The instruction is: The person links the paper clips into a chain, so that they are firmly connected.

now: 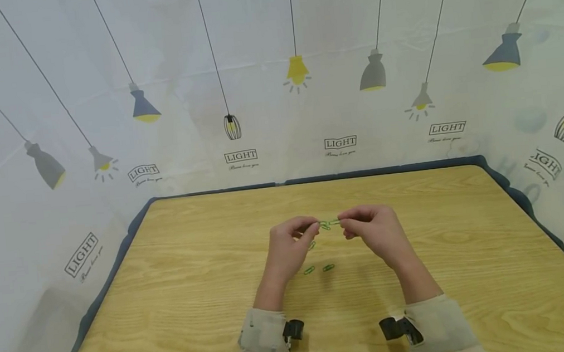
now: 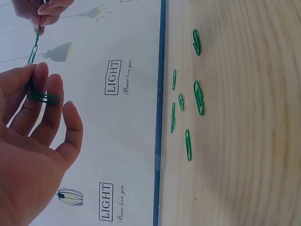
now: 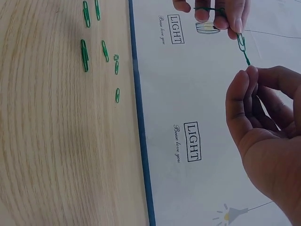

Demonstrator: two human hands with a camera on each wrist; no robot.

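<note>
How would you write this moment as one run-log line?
left hand: pinches green paper-clip chain | right hand: pinches same chain | table: loose green paper clips

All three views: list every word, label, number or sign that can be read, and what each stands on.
"LIGHT": boxed labels, repeated across the white backdrop.
"IGHT": the rightmost label in the head view, its first letter lost.
"Beese love you": script beneath the boxes, legible in the wrist views; too small to read surely in the head view.
No readable text on the green paper clips or table.
</note>
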